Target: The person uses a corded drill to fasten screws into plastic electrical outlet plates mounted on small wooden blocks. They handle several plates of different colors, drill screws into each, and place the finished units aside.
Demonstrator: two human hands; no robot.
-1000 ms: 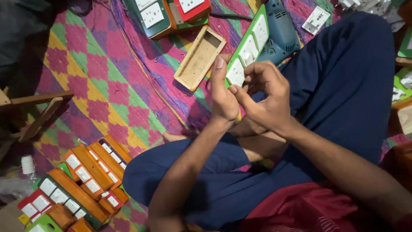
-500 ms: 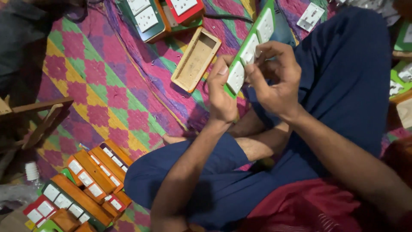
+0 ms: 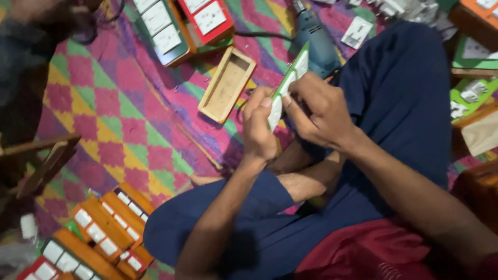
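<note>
Two hands work one green panel (image 3: 288,83) over the lap. Change over the last second: the panel, earlier lying flatter with its white switch faces toward the camera, is now turned nearly edge-on and raised a little, so only a thin green edge and slivers of white show. Both hands have shifted with it, toward the middle of the view. Judgement: work has passed from the panel's face to its edge or back side.

Left to right:

- Stacked boards (image 3: 106,233), orange with white switches, lie on the mat at lower left, well apart from the hands.
- Mat (image 3: 124,129), checked in pink, green and yellow, covers the floor.
- Wooden box (image 3: 226,84), open and hollow, lies just left of the hands, untouched.
- Left hand (image 3: 259,132) is closed on the panel's lower end; the thumb presses on the near white face, the fingers are curled behind.
- Panel sits between both hands, tilted, upper end toward the drill.
- Right hand (image 3: 319,111) is closed on the panel's right side, fingertips pinching near the middle. Whether it also holds a small part I cannot tell.
- Drill (image 3: 317,39), blue-grey, lies on the mat just beyond the panel's top, cord trailing left.
- Blue trouser leg (image 3: 410,103) fills the right.
</note>
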